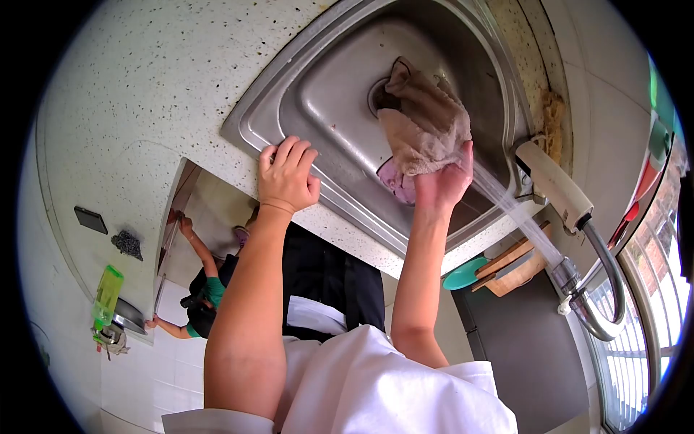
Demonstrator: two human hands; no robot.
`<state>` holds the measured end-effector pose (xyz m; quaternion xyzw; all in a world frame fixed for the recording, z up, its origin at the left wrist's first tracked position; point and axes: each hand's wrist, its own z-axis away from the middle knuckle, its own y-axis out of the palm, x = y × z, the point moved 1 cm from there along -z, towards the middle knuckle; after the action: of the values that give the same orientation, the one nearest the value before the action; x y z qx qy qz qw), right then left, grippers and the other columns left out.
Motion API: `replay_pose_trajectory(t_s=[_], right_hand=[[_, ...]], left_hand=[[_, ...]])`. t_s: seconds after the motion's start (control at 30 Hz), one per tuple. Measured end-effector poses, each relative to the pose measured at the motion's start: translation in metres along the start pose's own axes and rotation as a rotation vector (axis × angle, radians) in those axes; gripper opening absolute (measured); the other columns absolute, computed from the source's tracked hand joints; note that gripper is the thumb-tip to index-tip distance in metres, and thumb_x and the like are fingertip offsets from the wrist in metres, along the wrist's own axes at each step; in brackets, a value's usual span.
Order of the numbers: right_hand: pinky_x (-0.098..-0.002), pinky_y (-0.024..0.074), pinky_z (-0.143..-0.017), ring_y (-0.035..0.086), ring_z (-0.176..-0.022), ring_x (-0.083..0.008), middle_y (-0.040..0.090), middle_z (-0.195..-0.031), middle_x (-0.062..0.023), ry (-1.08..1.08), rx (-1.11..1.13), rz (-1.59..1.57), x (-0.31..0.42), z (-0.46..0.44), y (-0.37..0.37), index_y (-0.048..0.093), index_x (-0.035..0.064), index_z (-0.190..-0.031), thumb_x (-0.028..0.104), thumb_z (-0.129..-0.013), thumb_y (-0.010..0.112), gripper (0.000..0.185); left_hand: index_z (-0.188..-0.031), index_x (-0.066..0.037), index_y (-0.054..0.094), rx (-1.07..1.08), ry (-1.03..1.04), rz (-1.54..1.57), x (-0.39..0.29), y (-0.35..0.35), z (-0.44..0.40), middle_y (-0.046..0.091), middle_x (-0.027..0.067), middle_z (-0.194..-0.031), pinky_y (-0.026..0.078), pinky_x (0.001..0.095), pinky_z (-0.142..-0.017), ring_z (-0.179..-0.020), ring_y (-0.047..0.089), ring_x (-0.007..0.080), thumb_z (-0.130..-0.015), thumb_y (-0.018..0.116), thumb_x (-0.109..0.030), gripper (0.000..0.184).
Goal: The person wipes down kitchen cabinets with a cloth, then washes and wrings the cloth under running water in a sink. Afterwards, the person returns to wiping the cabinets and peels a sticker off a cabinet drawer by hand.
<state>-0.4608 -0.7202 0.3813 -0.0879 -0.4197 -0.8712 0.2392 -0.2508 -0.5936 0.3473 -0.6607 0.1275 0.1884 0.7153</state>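
My right hand (443, 186), palm upward, holds a wet beige-brown cloth (426, 119) inside the metal sink (325, 79). A stream of water (517, 213) from the curved tap (589, 307) runs onto the cloth near my thumb. The cloth's far end lies over the drain (378, 95), hiding part of it. Beneath my right wrist shows a pinkish patch of fabric (396, 181); whether it belongs to the same cloth I cannot tell. My left hand (289, 173) rests on the sink's near rim with its fingers bent over it and the fingertips hidden.
On the speckled counter (166, 72) are a dark flat object (91, 220), a scouring pad (127, 244) and a green bottle (108, 295). Another person (206, 289) reaches toward the counter at lower left. Cutting boards (513, 267) and a teal basin (465, 273) stand at lower right.
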Motion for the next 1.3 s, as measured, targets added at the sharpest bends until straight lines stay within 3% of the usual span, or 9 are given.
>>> replay_pose_trajectory(t_s=[0.4, 0.5, 0.63, 0.73, 0.8, 0.93, 1.1, 1.3], right_hand=[[-0.0468, 0.0361, -0.108, 0.047, -0.126, -0.0329, 0.052, -0.133, -0.0188, 0.005, -0.088, 0.051, -0.001, 0.0, -0.01, 0.046, -0.0026, -0.132, 0.02, -0.094, 0.052, 0.045], [-0.0446, 0.0381, -0.107, 0.048, -0.125, -0.0322, 0.053, -0.13, -0.0203, 0.004, -0.019, 0.02, 0.0, 0.002, -0.008, 0.045, -0.0053, -0.131, 0.017, -0.093, 0.053, 0.045], [-0.0438, 0.0386, -0.107, 0.048, -0.125, -0.0315, 0.053, -0.13, -0.021, 0.087, 0.024, -0.08, 0.001, 0.005, -0.01, 0.044, -0.007, -0.131, 0.014, -0.092, 0.052, 0.045], [-0.0451, 0.0367, -0.109, 0.048, -0.125, -0.0324, 0.051, -0.133, -0.0219, 0.046, 0.013, 0.09, -0.004, -0.001, -0.021, 0.042, -0.0087, -0.131, 0.009, -0.09, 0.049, 0.046], [-0.0466, 0.0345, -0.112, 0.047, -0.127, -0.034, 0.047, -0.136, -0.0224, -0.017, -0.301, 0.168, -0.009, -0.005, -0.031, 0.042, -0.0094, -0.131, 0.005, -0.088, 0.046, 0.046], [-0.0471, 0.0333, -0.112, 0.045, -0.128, -0.035, 0.046, -0.137, -0.0227, -0.015, -0.318, 0.21, -0.014, -0.004, -0.025, 0.043, -0.0089, -0.131, 0.006, -0.089, 0.044, 0.045], [-0.0467, 0.0357, -0.11, 0.046, -0.127, -0.0346, 0.049, -0.136, -0.021, -0.072, -0.098, 0.185, -0.012, -0.003, -0.002, 0.044, -0.0065, -0.132, 0.013, -0.094, 0.044, 0.043], [-0.0449, 0.0401, -0.106, 0.05, -0.122, -0.0325, 0.051, -0.133, -0.0184, -0.113, -0.206, 0.254, -0.009, -0.005, -0.013, 0.045, -0.0025, -0.133, 0.013, -0.094, 0.048, 0.042]], left_hand=[[-0.092, -0.013, 0.065, 0.002, -0.008, 0.004, -0.001, -0.001, 0.0, 0.062, 0.0002, -0.106, 0.033, 0.0395, -0.094, -0.111, 0.054, 0.0194, -0.062, 0.055, -0.013, 0.032], [-0.092, -0.013, 0.065, 0.0, -0.004, 0.004, -0.001, -0.002, -0.001, 0.062, 0.0002, -0.106, 0.033, 0.0395, -0.094, -0.111, 0.055, 0.0195, -0.062, 0.055, -0.013, 0.032], [-0.092, -0.013, 0.065, -0.003, 0.002, 0.0, 0.0, -0.001, 0.0, 0.062, 0.0003, -0.105, 0.033, 0.0397, -0.094, -0.11, 0.055, 0.0196, -0.061, 0.054, -0.013, 0.032], [-0.091, -0.013, 0.065, -0.001, 0.003, 0.001, -0.001, -0.002, -0.001, 0.062, 0.0002, -0.106, 0.033, 0.0398, -0.094, -0.11, 0.055, 0.0197, -0.061, 0.054, -0.013, 0.032], [-0.091, -0.013, 0.065, 0.001, 0.004, -0.001, -0.002, -0.003, -0.001, 0.062, 0.0002, -0.106, 0.033, 0.0398, -0.093, -0.11, 0.055, 0.0198, -0.062, 0.054, -0.013, 0.032], [-0.092, -0.014, 0.065, -0.006, 0.01, -0.013, -0.001, -0.001, -0.001, 0.062, 0.0002, -0.106, 0.033, 0.0397, -0.093, -0.11, 0.055, 0.0201, -0.062, 0.054, -0.013, 0.032], [-0.093, -0.014, 0.065, 0.005, 0.004, -0.005, -0.001, -0.002, -0.001, 0.062, 0.0003, -0.107, 0.033, 0.0399, -0.094, -0.111, 0.055, 0.0202, -0.062, 0.054, -0.013, 0.033], [-0.093, -0.014, 0.064, 0.008, 0.014, 0.0, 0.0, -0.003, -0.001, 0.062, 0.0004, -0.107, 0.033, 0.04, -0.093, -0.111, 0.055, 0.0203, -0.062, 0.054, -0.013, 0.033]])
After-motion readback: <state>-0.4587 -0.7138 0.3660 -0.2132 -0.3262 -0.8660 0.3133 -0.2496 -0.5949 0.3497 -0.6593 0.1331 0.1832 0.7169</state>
